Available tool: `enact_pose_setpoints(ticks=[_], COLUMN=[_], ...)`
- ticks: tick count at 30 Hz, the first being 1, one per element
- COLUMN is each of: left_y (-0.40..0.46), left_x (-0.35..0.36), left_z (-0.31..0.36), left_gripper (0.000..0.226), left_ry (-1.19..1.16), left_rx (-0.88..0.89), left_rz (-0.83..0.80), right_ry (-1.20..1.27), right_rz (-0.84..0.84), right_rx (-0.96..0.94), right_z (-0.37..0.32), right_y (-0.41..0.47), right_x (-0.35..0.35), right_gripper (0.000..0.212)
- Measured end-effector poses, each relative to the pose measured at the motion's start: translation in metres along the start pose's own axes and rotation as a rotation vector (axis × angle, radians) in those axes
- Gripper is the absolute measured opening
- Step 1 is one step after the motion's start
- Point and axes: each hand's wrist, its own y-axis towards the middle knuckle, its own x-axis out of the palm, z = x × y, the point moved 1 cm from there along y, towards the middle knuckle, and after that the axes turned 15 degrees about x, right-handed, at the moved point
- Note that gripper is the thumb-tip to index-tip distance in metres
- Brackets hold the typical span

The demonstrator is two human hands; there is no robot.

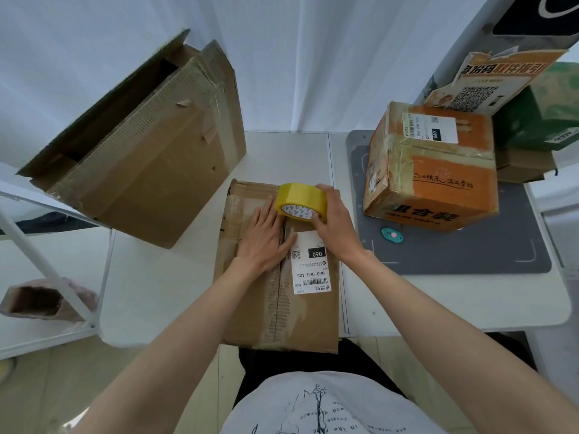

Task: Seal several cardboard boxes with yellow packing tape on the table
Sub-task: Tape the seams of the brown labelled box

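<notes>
at the centre of the frame our left hand (pixel 264 238) lies flat, fingers straight, on the closed box (pixel 250 308) on the white counter (pixel 163 292). our right hand (pixel 335 225) curls its fingers round the yellow tape roll (pixel 301 200) over the box's far end.

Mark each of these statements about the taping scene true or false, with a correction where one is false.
1. The right hand grips the yellow tape roll. True.
2. The left hand lies flat on the flat cardboard box. True.
3. The orange box stands on the floor. False: it stands on the grey mat.
4. The large brown box is sealed shut. False: its top is open.
</notes>
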Motion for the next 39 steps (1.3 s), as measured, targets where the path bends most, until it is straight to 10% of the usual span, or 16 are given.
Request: enact_pose_setpoints(ticks=[16, 26, 33, 39], left_y=[0.000, 0.001, 0.000, -0.001], left_x=[0.002, 0.003, 0.005, -0.001], left_z=[-0.002, -0.002, -0.003, -0.002], left_gripper=[0.082, 0.084, 0.079, 0.079], left_ry=[0.008, 0.021, 0.007, -0.056], left_rx=[-0.006, -0.024, -0.017, -0.019], left_rz=[-0.030, -0.024, -0.019, 0.013], right_ry=[-0.093, -0.382, -0.610, -0.284], right_rz=[0.037, 0.120, 0.007, 0.119], right_rx=[-0.015, 0.561, 0.636, 0.651], right_z=[0.006, 0.128, 0.157, 0.147], right_y=[0.005, -0.007, 0.014, 0.014], right_x=[-0.030, -0.056, -0.059, -0.042], right_gripper=[0.049, 0.047, 0.039, 0.017])
